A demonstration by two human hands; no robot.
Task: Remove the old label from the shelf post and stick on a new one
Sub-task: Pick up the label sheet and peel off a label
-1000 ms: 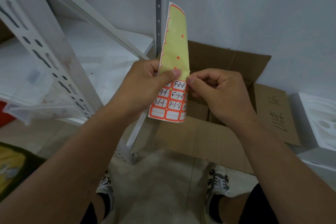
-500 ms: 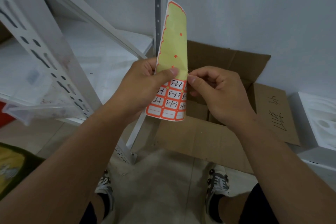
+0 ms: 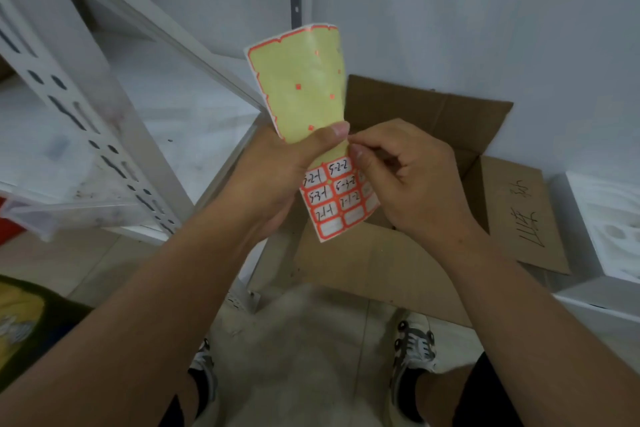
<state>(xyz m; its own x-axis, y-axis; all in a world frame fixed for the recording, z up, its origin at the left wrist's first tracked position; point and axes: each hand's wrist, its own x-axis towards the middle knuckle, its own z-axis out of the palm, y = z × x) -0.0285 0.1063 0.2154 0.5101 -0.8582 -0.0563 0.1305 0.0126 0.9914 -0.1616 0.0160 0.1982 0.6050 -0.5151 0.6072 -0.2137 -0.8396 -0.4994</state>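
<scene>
Both hands are working together in front of the white slotted steel shelf post (image 3: 65, 104): the left hand (image 3: 277, 180) is clamping the orange-bordered yellow-backed label sheet (image 3: 311, 107), the right hand (image 3: 412, 184) is pinching its edge, ideally lifting one corner slowly to avoid tearing.

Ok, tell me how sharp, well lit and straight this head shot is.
Head view: soft, even light with no glare; label sheet and its handwriting read clearly between left hand and right hand; shelf post at the left edge is smeared and bowed by the wide lens; shoes slightly soft.
</scene>
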